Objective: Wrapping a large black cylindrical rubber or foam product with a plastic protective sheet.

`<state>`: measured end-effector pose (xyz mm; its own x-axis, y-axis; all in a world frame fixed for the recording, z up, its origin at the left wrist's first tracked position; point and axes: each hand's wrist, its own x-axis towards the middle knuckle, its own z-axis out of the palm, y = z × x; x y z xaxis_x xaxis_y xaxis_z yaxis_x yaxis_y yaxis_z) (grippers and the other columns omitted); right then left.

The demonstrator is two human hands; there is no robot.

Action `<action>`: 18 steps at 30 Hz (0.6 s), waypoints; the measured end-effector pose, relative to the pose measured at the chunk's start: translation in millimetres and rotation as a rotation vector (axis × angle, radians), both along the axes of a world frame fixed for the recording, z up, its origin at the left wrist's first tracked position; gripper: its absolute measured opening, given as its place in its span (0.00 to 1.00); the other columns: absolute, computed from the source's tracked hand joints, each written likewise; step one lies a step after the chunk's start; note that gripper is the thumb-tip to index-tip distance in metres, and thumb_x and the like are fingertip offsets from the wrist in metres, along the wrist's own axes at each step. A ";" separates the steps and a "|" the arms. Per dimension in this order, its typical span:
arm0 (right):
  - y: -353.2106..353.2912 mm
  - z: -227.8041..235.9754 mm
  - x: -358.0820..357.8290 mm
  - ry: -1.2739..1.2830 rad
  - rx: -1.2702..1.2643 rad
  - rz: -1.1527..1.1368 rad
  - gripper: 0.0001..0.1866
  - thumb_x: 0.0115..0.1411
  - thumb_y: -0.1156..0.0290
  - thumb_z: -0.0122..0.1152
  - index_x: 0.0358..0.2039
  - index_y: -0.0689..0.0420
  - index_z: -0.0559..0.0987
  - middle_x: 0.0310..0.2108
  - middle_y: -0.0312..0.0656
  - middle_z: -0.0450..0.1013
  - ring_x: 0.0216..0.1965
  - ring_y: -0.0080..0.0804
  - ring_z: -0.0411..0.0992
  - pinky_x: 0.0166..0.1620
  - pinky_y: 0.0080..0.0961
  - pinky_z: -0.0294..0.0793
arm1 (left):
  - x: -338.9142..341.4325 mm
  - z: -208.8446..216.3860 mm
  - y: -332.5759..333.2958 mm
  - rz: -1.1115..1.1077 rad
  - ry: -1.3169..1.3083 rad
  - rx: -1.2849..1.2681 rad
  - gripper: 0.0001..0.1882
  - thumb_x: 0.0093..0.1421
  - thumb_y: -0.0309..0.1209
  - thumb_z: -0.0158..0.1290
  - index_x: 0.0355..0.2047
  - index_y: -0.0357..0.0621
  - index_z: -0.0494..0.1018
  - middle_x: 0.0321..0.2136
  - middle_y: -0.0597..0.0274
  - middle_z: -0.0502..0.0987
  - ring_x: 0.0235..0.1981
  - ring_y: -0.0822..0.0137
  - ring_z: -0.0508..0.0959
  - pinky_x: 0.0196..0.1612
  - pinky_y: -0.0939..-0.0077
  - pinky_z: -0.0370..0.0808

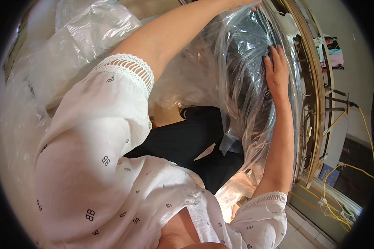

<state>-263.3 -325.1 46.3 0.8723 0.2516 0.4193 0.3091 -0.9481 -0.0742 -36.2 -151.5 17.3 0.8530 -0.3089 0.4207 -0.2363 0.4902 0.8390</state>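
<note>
Clear, shiny plastic film (pixel 237 79) hangs in creases over a dark, smooth-looking thing (pixel 253 45) whose kind I cannot make out. My right hand (pixel 277 74) lies on the film at the right side of the dark thing, fingers stretched out and slightly apart. At the top edge of the view, my left hand (pixel 248 2) is at the upper end of the film, where creases run together. Most of that hand is cut off, but its fingertips appear closed on the film.
More loose clear plastic (pixel 83 37) spreads across the left side. A curved wooden frame (pixel 318 83) runs down the right, with yellow cables (pixel 372 145) beyond it. Below the film are my legs in black trousers (pixel 191 137). Floor tiles (pixel 303 226) show at the lower right.
</note>
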 end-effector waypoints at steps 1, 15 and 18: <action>21.0 12.4 -1.5 0.005 -0.002 0.007 0.19 0.59 0.64 0.52 0.51 0.53 0.71 0.55 0.47 0.64 0.57 0.44 0.61 0.57 0.37 0.59 | 1.8 -1.5 6.1 0.033 0.028 0.000 0.04 0.57 0.27 0.50 0.29 0.42 0.66 0.19 0.61 0.71 0.18 0.70 0.73 0.18 0.74 0.73; 109.1 13.9 -135.8 0.302 1.024 -0.128 0.09 0.63 0.69 0.49 0.28 0.58 0.71 0.31 0.39 0.72 0.29 0.23 0.70 0.33 0.19 0.69 | 33.8 -24.8 31.4 0.174 -0.026 0.120 0.05 0.58 0.30 0.50 0.29 0.43 0.68 0.18 0.65 0.70 0.17 0.74 0.68 0.19 0.79 0.66; 56.4 79.0 -158.5 0.169 1.639 -0.199 0.06 0.65 0.67 0.47 0.35 0.54 0.70 0.22 0.32 0.66 0.19 0.15 0.61 0.22 0.13 0.59 | 4.1 -0.7 2.4 0.094 0.067 0.109 0.06 0.60 0.32 0.49 0.31 0.44 0.68 0.19 0.66 0.69 0.19 0.75 0.67 0.21 0.80 0.66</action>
<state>-421.8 -268.7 125.3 0.8949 -0.4462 0.0125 0.0856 0.1440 -0.9859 -32.1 -149.1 16.5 0.9054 -0.2668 0.3303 -0.2185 0.3741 0.9013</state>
